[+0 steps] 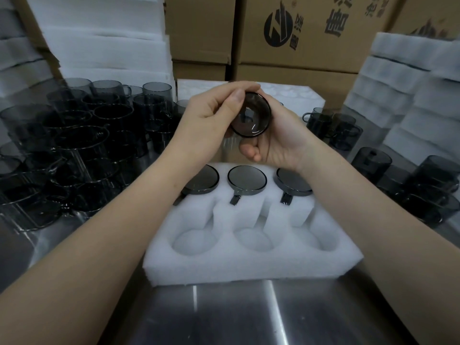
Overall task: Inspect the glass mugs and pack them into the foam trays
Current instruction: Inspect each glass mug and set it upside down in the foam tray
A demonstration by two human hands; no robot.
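I hold one smoky grey glass mug [251,115] up above the table, its round end turned toward me. My left hand [211,120] pinches its rim from the left and top. My right hand [276,138] cups it from the right and underneath. Below lies a white foam tray [251,267] with two rows of three round pockets. Three mugs [247,181] sit upside down in the far row, handles pointing toward me. The three near pockets hold nothing.
A crowd of several loose grey mugs [74,150] covers the steel table [249,314] on the left; more mugs [403,175] stand on the right. Foam tray stacks [408,95] rise at both sides. Cardboard boxes [311,28] and another foam tray [293,95] stand behind.
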